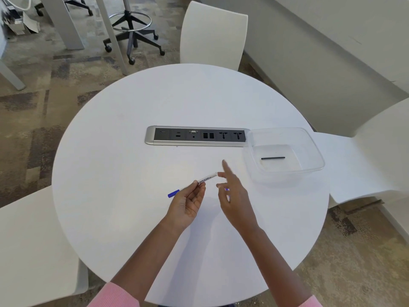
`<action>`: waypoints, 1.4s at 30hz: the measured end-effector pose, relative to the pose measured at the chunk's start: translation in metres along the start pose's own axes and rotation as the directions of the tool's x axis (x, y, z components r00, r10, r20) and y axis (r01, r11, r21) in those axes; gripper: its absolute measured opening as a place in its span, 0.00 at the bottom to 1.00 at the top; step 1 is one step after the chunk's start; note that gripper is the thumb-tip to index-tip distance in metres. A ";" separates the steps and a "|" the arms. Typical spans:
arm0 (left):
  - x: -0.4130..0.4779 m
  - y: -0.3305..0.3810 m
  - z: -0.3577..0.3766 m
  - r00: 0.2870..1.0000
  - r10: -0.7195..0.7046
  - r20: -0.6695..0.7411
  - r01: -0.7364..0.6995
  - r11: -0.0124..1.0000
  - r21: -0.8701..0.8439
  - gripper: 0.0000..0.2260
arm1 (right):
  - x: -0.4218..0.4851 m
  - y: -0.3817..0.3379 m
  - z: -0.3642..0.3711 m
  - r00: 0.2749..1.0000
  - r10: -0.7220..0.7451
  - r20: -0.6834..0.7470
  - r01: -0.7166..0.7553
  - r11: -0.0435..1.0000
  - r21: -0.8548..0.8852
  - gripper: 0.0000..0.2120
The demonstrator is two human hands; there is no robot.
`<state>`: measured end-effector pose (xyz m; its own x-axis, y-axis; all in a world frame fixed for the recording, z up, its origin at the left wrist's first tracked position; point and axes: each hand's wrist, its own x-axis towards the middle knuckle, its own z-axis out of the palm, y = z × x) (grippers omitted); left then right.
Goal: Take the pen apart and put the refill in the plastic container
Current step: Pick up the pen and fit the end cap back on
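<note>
Fingers (pixel 200 189) of left hand (pixel 188 206) around pen (pixel 208 177)

Round white table (pixel 124 151), white chairs (pixel 213 34), patchy carpet (pixel 33 120).

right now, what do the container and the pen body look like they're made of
Container: clear plastic, glossy; the table and the black refill show through its walls. Pen body: probably white plastic, smooth, with printed lettering, pinched in the left hand.
</note>
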<state>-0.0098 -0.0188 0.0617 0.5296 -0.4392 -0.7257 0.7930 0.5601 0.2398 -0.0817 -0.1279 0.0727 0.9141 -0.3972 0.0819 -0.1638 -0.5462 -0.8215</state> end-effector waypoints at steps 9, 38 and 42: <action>0.005 0.007 -0.003 0.999 0.043 -0.030 -0.043 0.999 0.014 0.04 | 0.011 0.032 -0.005 0.972 0.169 -0.161 -0.178 0.983 -0.041 0.20; 0.011 0.009 -0.010 0.989 0.140 -0.044 -0.131 0.978 0.165 0.05 | 0.010 0.023 -0.014 0.966 0.210 -0.151 -0.178 0.963 0.201 0.07; 0.009 0.010 -0.009 0.990 0.135 -0.042 -0.127 0.980 0.154 0.05 | 0.008 0.022 -0.013 0.969 0.191 -0.154 -0.159 0.967 0.202 0.07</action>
<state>0.0001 -0.0109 0.0516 0.6188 -0.3294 -0.7132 0.7560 0.4963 0.4267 -0.0824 -0.1529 0.0623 0.7977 -0.6030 0.0090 -0.2286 -0.3162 -0.9207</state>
